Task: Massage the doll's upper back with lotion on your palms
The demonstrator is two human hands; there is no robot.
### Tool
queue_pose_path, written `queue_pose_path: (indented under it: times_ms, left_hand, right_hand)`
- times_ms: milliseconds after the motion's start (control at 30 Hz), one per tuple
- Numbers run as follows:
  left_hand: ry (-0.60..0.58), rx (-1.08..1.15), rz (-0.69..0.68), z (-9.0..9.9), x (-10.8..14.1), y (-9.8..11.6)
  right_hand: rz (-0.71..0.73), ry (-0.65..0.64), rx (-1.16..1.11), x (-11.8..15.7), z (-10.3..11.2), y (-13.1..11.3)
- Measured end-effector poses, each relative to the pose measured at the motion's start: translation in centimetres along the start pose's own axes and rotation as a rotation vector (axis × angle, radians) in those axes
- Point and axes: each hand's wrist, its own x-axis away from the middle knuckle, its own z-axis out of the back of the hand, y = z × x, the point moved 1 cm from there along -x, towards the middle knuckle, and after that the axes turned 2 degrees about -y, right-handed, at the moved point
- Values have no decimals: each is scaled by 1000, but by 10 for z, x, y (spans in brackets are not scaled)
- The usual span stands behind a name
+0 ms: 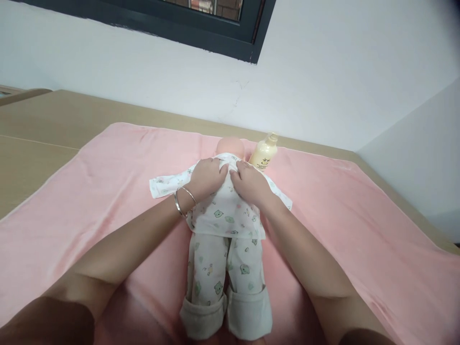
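A baby doll lies on its back on a pink blanket, its bald head at the far end. White printed baby top covers its chest, sleeves spread to both sides. Matching trousers with turned-up cuffs cover the legs. My left hand grips the top's upper front, fingers curled and thumb pointing inward; a silver bangle circles that wrist. Opposite it, my right hand pinches the cloth close to the collar. Between the two thumbs is a small gap. The doll's face is mostly hidden by the cloth and my hands.
A pale yellow pump bottle leans beside the doll's head on the right. The pink blanket spreads over a wooden surface. Behind stands a white wall with a dark window frame.
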Motion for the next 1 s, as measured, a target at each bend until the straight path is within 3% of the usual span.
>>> queue_pose_path:
  times_ms: [100, 167, 433, 567, 700, 1000]
  left_hand:
    - [39, -151, -82, 1, 12, 13]
    - [34, -138, -81, 1, 13, 16]
    - [-27, 143, 52, -8, -15, -11]
    - [1, 142, 69, -13, -14, -11]
    - [17, 143, 70, -14, -11, -9]
    - [-3, 138, 34, -13, -13, -11]
  right_hand:
    - [-18, -19, -70, -13, 1, 12]
    - [-13, -11, -65, -15, 0, 13]
    - [77, -16, 64, 12, 6, -16]
    - [40, -39, -23, 1, 6, -5]
    - [-19, 38, -39, -13, -2, 7]
    - [-59, 54, -45, -11, -2, 8]
